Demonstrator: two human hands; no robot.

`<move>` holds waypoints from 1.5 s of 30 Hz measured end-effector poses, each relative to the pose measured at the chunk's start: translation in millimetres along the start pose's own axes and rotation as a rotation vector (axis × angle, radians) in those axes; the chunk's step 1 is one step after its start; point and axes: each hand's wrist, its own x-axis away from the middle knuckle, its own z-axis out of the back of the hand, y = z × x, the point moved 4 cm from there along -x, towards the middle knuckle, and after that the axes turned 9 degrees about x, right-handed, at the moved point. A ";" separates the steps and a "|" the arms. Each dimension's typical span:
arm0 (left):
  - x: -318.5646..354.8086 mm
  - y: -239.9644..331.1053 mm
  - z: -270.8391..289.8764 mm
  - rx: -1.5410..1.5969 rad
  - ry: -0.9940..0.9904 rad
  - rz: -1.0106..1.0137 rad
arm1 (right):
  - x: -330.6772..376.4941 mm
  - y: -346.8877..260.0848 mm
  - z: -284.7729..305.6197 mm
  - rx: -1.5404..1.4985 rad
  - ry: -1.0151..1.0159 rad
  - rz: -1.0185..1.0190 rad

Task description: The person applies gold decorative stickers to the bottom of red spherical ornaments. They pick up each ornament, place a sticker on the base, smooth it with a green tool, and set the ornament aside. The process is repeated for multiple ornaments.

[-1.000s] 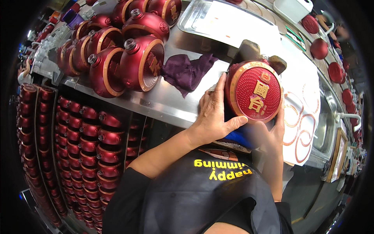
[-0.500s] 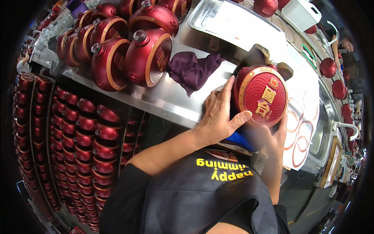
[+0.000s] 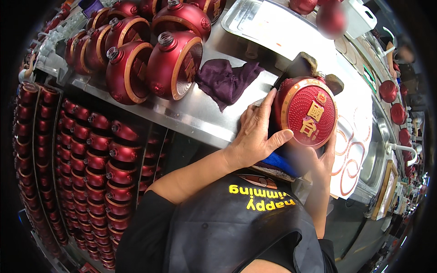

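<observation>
A round, flat-faced red bottle (image 3: 296, 104) with an orange-gold rim and raised gold characters stands tilted in front of me, its face turned up toward me. My left hand (image 3: 257, 132) grips its left side, with the thumb at the lower edge and the fingers along the rim. My right hand (image 3: 321, 161) holds the lower right side; part of it is blurred. The bottle's neck end rests between two dark, worn pads (image 3: 302, 65) on a holder. Beneath the bottle, a bit of blue cloth (image 3: 277, 160) shows.
A crumpled purple cloth (image 3: 227, 82) lies on the metal table (image 3: 191, 116). Several red bottles (image 3: 175, 66) stand at the left, more fill racks (image 3: 93, 159) below. Orange rings (image 3: 350, 168) lie on a white sheet at right. A metal tray (image 3: 273, 22) and white bin (image 3: 362, 18) are behind.
Both hands keep their hold on the bottle, which has barely moved. At the far side, a blurred red bottle has come into view in front of the white bin.
</observation>
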 end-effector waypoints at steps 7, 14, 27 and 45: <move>-1.5 -10.7 8.5 0.201 -0.015 -0.011 | 0.1 1.4 -0.7 -0.021 0.062 0.054; 0.5 -11.9 9.9 0.157 0.072 -0.035 | -1.6 4.1 1.4 0.030 -0.013 0.015; 8.5 31.1 13.1 -0.548 -0.068 -0.354 | -2.5 9.0 -1.8 -0.085 -0.024 0.043; -118.8 89.9 -41.8 -0.730 -0.528 -0.717 | -1.3 17.4 5.9 0.123 -0.050 0.247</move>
